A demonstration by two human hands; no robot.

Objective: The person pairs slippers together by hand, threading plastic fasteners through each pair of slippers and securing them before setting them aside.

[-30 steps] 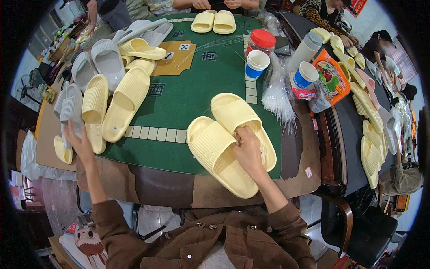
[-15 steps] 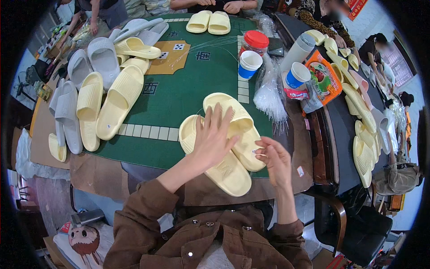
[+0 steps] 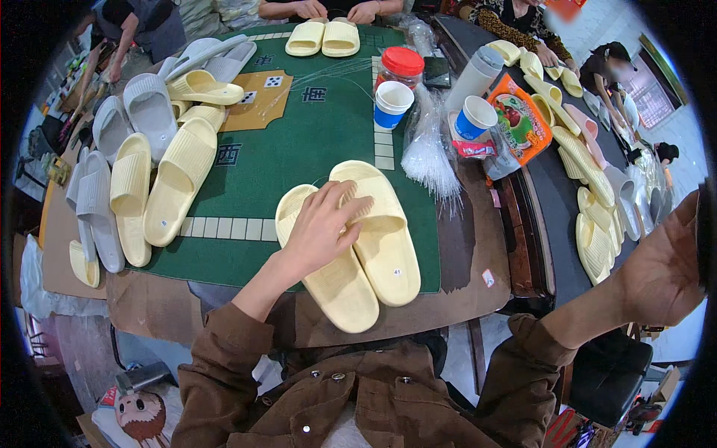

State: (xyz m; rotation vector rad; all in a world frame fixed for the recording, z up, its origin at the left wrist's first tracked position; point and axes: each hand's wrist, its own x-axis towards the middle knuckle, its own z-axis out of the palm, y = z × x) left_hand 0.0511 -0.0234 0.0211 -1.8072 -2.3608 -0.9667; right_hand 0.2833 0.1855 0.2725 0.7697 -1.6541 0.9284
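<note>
A pair of pale yellow slide slippers lies side by side at the near edge of the green table mat, toes pointing away from me. My left hand (image 3: 321,228) rests over their straps, fingers spread and bent, the tips on the right slipper (image 3: 390,257). Partly under this hand is the left slipper (image 3: 343,295). The right slipper has a small round white sticker on its heel. My right hand (image 3: 663,272) is raised far out at the right rim of the picture, away from the slippers, palm partly showing. Its fingers run into the dark edge and are hidden.
Grey and yellow slippers (image 3: 183,179) are heaped at the left. Paper cups (image 3: 392,104), a red-lidded jar (image 3: 402,66), a flask (image 3: 476,75) and a bundle of clear plastic ties (image 3: 433,153) stand or lie right of the mat. More slippers line the dark right-hand table, with people working nearby.
My right hand has left the right slipper's heel and swung far out to the right. The right slipper now lies more level with the left one. My left hand stays on the straps.
</note>
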